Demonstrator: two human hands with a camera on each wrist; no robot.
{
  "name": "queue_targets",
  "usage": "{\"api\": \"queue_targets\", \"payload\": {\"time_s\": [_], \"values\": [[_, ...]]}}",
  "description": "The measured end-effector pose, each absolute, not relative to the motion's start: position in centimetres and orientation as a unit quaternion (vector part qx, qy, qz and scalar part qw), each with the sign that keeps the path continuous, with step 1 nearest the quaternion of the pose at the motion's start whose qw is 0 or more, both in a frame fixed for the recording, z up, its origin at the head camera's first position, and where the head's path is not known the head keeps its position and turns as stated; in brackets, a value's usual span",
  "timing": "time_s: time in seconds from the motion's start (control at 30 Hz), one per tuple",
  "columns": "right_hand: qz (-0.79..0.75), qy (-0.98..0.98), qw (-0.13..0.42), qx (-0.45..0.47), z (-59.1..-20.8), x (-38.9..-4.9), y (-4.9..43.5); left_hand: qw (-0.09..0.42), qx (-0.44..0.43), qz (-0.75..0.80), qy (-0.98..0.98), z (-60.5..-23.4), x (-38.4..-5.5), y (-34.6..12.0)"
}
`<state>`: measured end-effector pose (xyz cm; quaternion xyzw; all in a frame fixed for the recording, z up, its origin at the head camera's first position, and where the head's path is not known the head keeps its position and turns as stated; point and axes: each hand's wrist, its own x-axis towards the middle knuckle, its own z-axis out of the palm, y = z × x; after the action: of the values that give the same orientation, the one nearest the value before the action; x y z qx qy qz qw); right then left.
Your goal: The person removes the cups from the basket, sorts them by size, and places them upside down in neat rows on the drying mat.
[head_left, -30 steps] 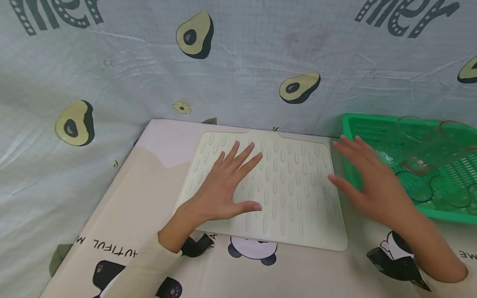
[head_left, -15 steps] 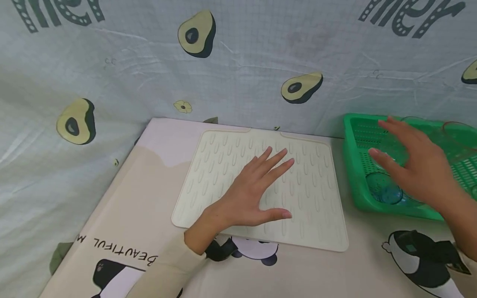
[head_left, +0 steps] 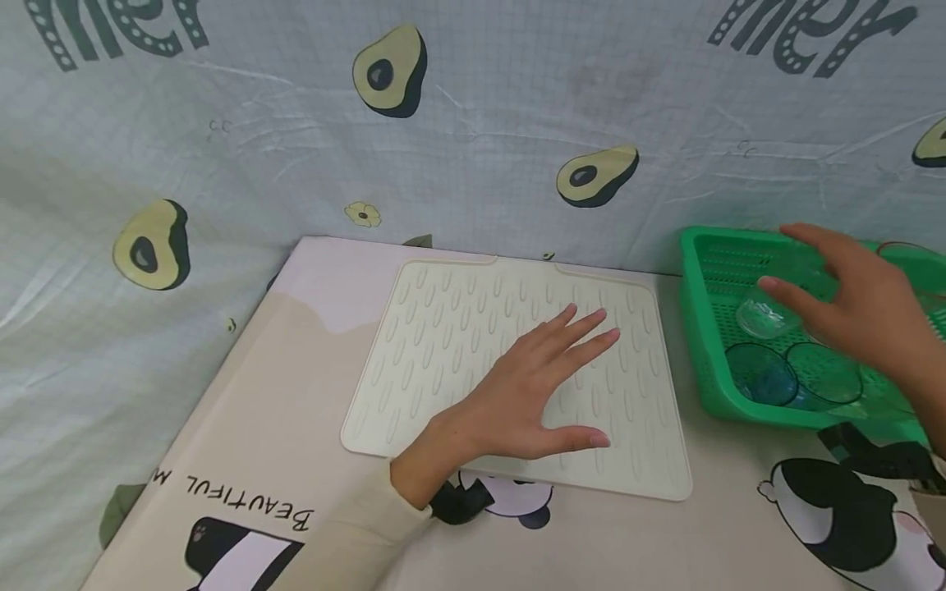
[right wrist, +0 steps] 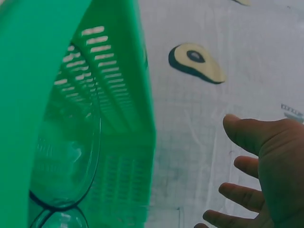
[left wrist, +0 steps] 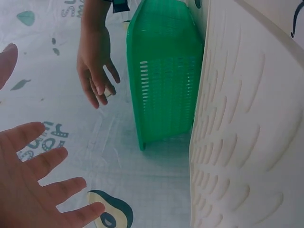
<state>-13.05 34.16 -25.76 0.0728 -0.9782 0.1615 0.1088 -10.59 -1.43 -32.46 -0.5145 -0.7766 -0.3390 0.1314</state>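
My left hand [head_left: 517, 394] is held over the ribbed cream mat [head_left: 429, 345], its fingers spread and nothing in them. In the left wrist view, a gap shows between these fingers and the mat [left wrist: 242, 104]. Above the green basket [head_left: 695, 345] on the right is my right hand [head_left: 868, 304], thumb and fingers apart, holding nothing. A clear glass [head_left: 764, 316] lies in the basket just left of that hand's thumb. Two dark-rimmed glasses [head_left: 761, 376] sit along its near side. The right hand partly covers a red-rimmed glass [head_left: 905, 245].
The basket's walls stand up around the glasses, against the back curtain [head_left: 480, 123] with avocado prints. Panda-printed cloth [head_left: 296, 394] covers the table under the mat and basket. The table's left edge runs down along the side curtain [head_left: 66, 345].
My right hand has moved right, from beside the mat to over the basket, uncovering glasses at its near left. My left hand has shifted right across the mat, fingers still spread.
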Motion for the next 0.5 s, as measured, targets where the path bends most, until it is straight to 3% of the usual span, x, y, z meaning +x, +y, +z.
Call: {"api": "queue_targets", "payload": {"time_s": [0.5], "values": [[0.125,-0.988,0.057,0.070,-27.0,-15.7,36.3,0.114,-0.537,-0.340,-0.764,-32.9,-10.4,-0.1]]}}
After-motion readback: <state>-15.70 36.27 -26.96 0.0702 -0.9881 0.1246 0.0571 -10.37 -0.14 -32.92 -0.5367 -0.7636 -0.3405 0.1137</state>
